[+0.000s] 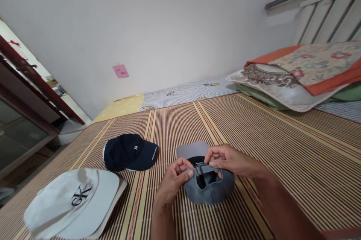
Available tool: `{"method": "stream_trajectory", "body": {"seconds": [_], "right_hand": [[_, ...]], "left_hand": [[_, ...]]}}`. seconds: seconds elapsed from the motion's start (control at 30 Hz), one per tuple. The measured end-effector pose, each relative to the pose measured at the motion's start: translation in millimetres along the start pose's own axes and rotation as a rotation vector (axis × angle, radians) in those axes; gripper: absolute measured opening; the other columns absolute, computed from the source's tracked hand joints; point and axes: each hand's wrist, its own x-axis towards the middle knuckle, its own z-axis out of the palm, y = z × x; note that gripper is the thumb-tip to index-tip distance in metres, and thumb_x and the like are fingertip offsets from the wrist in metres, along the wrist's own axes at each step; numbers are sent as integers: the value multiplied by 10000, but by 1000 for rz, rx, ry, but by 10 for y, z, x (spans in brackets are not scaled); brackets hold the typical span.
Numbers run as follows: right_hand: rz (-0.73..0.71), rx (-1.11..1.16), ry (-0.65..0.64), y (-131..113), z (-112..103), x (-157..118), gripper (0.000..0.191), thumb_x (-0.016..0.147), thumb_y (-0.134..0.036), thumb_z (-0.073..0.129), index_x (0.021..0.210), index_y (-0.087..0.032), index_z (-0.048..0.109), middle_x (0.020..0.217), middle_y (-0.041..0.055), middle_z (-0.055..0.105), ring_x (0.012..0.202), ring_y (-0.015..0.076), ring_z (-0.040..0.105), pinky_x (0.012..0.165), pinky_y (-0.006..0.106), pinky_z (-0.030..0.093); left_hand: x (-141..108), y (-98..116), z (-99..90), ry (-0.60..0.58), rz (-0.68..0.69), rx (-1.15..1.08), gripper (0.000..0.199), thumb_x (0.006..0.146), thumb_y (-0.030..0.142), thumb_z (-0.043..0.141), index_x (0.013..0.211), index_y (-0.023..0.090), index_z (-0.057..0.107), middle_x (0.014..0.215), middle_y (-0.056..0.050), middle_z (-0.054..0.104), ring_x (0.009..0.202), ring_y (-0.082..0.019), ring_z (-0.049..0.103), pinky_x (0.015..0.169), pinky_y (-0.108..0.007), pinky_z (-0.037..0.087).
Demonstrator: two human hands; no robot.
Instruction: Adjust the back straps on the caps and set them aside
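Observation:
A grey-blue baseball cap (210, 191) lies crown down on the striped bamboo mat, its paler brim (193, 149) pointing away from me and its back opening towards me. My left hand (176, 178) pinches the left part of the cap's back strap between thumb and fingers. On the right side, my right hand (225, 159) grips the same strap, with some fingertips showing through the opening. A small buckle sits on the strap between both hands. Part of the cap's inside is hidden by my fingers.
A navy cap (124, 153) lies to the left, with white cloth showing under it. Nearer, a white cap (70, 198) with black letters rests over another light brim. Pillows (287, 85) are stacked at the back right on the bamboo mat (180, 127). A wall borders the far side.

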Motion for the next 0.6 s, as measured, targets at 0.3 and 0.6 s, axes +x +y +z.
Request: {"method": "stream_trajectory", "body": {"seconds": [0.3, 0.6], "right_hand": [[119, -64, -103, -91, -7, -40, 323, 864, -455, 725, 1003, -166, 763, 802, 50, 785, 672, 160, 650, 616, 265, 392], [81, -73, -42, 15, -68, -27, 319, 859, -458, 722, 953, -156, 761, 634, -42, 567, 562, 108, 438, 561, 253, 256]], "left_hand": [[-5, -17, -85, 40, 63, -5, 379, 795, 447, 863, 878, 160, 631, 719, 17, 614, 621, -98, 488, 604, -219, 339], [-51, 26, -125, -20, 8, 13, 387, 803, 467, 854, 915, 151, 660, 716, 13, 619, 614, -94, 490, 610, -220, 335]]}}
